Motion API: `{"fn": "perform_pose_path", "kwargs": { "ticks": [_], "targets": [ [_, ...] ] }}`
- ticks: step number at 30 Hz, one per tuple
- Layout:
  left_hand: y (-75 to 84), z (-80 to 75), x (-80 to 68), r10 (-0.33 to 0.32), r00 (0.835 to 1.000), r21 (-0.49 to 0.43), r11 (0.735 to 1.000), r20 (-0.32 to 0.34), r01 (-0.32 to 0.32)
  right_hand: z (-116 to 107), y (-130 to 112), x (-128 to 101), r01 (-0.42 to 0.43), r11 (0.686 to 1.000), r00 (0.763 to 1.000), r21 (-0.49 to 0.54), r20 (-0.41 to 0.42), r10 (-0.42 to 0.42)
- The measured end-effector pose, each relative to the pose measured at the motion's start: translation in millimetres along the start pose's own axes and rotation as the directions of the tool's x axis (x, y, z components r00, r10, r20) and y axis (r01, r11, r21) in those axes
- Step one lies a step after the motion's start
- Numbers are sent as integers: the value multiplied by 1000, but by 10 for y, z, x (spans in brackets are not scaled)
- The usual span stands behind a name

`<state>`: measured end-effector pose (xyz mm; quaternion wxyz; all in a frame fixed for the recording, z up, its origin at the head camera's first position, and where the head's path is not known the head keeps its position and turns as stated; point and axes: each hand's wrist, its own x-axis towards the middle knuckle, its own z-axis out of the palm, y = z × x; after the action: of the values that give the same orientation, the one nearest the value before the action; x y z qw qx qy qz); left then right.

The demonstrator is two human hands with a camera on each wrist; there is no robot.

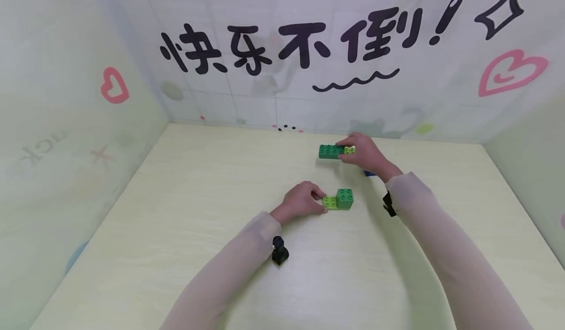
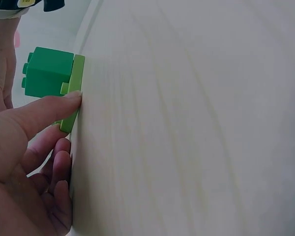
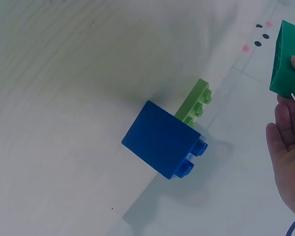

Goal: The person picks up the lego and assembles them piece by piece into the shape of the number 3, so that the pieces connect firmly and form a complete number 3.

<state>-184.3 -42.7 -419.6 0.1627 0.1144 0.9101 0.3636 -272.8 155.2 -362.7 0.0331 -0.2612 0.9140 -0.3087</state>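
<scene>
Low on the table, my left hand (image 1: 303, 200) pinches the left end of a flat light green building brick (image 1: 329, 202) between thumb and index finger. A taller green block (image 1: 345, 198) stands on that flat brick's right end; the left wrist view shows the same green block (image 2: 50, 72) from the side. Farther back, my right hand (image 1: 364, 152) grips a long dark green brick (image 1: 328, 151) by its right end, held above the table. In the right wrist view this dark green brick (image 3: 286, 59) shows its hollow underside.
Near my right hand, a blue block (image 3: 162, 140) sits on the table with a second flat light green brick (image 3: 195, 101), partly covered in both views. A printed cloth wall (image 1: 273, 94) rises behind the pale wooden table (image 1: 198, 173), with similar cloth at the sides.
</scene>
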Motion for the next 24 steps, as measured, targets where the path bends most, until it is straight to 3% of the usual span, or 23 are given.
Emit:
{"fn": "perform_pose_path", "kwargs": {
  "ticks": [24],
  "targets": [
    [-12,-6,34,-8,1000,-35,999,5,8,-45,-84,-267,73,996,997,-48,-26,-74]
  ]
}}
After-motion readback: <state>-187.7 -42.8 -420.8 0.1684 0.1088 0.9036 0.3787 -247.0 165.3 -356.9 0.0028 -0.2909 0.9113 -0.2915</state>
